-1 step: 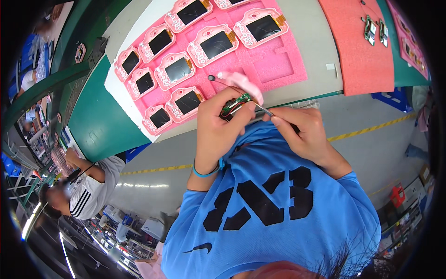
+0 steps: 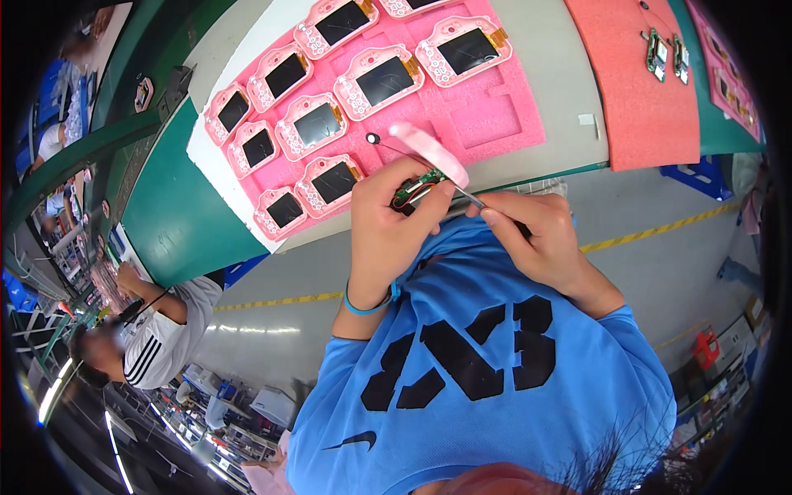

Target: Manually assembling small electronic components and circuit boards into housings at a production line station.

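My left hand (image 2: pixel 386 221) is closed on a green circuit board (image 2: pixel 427 178) with red and black wires, held close to my body at the table edge. Against the board a pink plastic shell (image 2: pixel 439 153) stands tilted. A thin wire leads from this assembly to a small round black part with a pale face (image 2: pixel 373 139), which hangs beyond my fingers. My right hand (image 2: pixel 536 231) pinches a slim metal tool (image 2: pixel 469 196), its tip at the edge of the shell and board. Whether it is a screwdriver or tweezers cannot be made out.
Several pink handheld cases with dark screens (image 2: pixel 384 81) lie in a pink foam tray (image 2: pixel 487 124) ahead. Two small circuit boards (image 2: pixel 657 56) rest on an orange-red mat (image 2: pixel 648 124) at the right. Another person (image 2: pixel 169 334) works at the left.
The round part on the wire has turned, so its pale face shows, and shifted slightly left. The pink shell has tilted a little. Both hands stay almost where they were.
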A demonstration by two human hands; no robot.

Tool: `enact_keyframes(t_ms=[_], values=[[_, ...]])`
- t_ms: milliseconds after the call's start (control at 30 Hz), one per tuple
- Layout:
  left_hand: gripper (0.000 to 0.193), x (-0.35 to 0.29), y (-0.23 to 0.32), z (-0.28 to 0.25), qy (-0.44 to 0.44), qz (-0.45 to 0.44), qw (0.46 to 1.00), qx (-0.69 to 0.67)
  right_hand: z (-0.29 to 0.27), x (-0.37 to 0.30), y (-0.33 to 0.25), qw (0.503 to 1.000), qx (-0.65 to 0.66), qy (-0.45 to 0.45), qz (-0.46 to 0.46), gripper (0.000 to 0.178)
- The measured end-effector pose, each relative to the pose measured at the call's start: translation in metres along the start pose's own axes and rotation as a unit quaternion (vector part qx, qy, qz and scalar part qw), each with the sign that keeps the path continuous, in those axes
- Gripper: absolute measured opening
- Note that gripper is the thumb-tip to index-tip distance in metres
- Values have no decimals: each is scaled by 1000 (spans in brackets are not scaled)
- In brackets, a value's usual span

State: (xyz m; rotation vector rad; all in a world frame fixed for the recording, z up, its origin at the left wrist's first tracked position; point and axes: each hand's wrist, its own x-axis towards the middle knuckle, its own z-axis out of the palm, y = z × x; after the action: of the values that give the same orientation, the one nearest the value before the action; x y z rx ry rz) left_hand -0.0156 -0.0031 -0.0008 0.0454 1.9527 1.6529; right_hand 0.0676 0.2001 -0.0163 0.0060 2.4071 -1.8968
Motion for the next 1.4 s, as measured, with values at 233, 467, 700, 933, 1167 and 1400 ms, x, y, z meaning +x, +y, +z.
enact_keyframes(t_ms=[233, 467, 700, 933, 1167, 1400], values=[[28, 13, 18, 13, -2, 43, 994, 104, -31, -6, -8, 986, 80, -3, 144, 19], [42, 23, 35, 9, -26, 58, 993, 95, -63, 0, -7, 983, 18, 142, 118, 28], [52, 4, 32, -3, 50, 135, 982, 123, -44, 63, 8, 951, -265, 7, -160, 41], [64, 9, 11, -4, 108, 228, 913, 321, -46, 86, 0, 922, -322, -81, -197, 41], [71, 17, -9, 2, 143, 249, 918, 275, -48, 91, -15, 890, -397, -137, -176, 46], [69, 17, -12, 4, 160, 269, 910, 271, -36, 88, -14, 897, -397, -107, -161, 37]])
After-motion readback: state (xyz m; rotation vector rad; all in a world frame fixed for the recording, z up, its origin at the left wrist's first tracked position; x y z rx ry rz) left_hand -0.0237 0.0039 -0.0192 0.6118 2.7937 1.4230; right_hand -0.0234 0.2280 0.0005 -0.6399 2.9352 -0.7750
